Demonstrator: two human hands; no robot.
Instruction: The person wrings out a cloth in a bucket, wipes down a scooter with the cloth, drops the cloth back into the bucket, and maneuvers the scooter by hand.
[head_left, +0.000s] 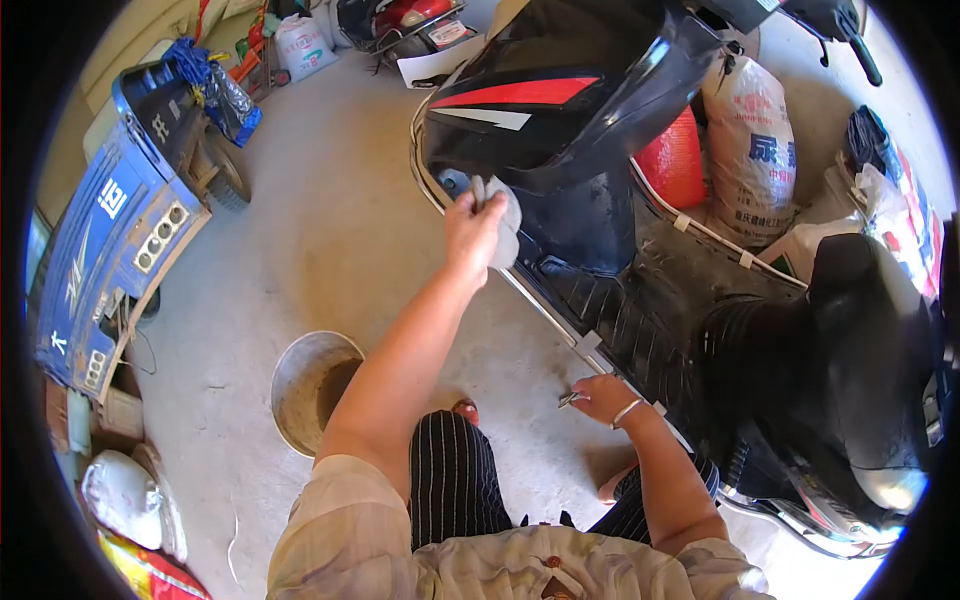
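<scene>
My left hand (473, 236) is closed around a folded grey cloth (508, 228), which lies against the front inner panel of a black motor scooter (590, 215) with a red stripe. Lower down, beside the silver rail (545, 312) along the footboard, is my right hand (603, 398). Its fingers are closed on a small shiny metal thing (569, 399), too small to make out for sure, perhaps keys. A bracelet circles that wrist. The scooter's black seat (865, 350) is at the right.
A bucket (287, 372) with murky contents stands on the concrete floor, left of my left forearm. A blue vehicle (120, 225) is along the left side. Behind the scooter are a white printed sack (750, 140) and a red sack (672, 165). Bags (125, 498) lie at lower left.
</scene>
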